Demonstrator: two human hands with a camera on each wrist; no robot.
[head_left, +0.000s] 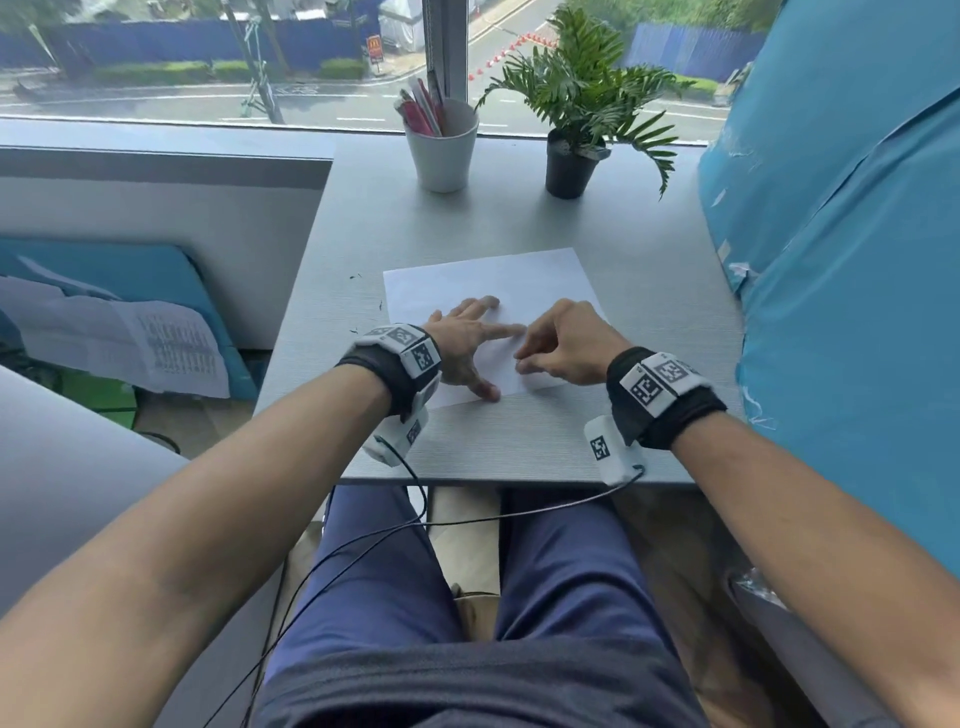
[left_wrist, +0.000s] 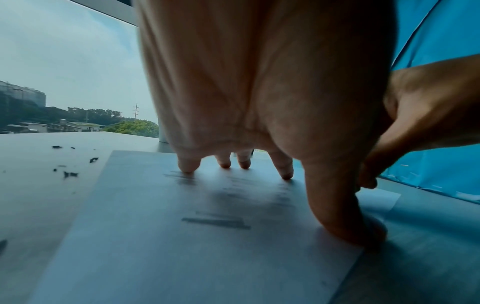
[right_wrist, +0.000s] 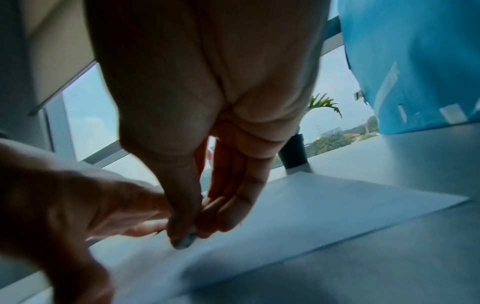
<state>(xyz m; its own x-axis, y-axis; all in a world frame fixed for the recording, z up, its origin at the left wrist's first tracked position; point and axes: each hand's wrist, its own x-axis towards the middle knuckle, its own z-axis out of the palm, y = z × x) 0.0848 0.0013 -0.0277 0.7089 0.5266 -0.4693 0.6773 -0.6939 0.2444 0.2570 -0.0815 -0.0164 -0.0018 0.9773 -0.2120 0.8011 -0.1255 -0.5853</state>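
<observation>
A white sheet of paper (head_left: 493, 280) lies flat on the grey table (head_left: 519, 447). Faint print shows through the paper (left_wrist: 155, 246) in the left wrist view. My left hand (head_left: 480, 345) is spread on its near left part, with straight fingers (left_wrist: 188, 164) and the thumb (left_wrist: 345, 222) pressing it down. My right hand (head_left: 524, 364) is curled just right of the left index finger. Its thumb (right_wrist: 183, 240) and fingertips bunch together and pinch at the paper (right_wrist: 324, 216) close to its near edge.
A white cup of pens (head_left: 441, 150) and a black potted plant (head_left: 569, 161) stand at the back by the window. A blue plastic-wrapped bulk (head_left: 831, 260) borders the table on the right. Dark specks (left_wrist: 67, 173) dot the table left of the sheet. Loose printed papers (head_left: 130, 338) lie lower left.
</observation>
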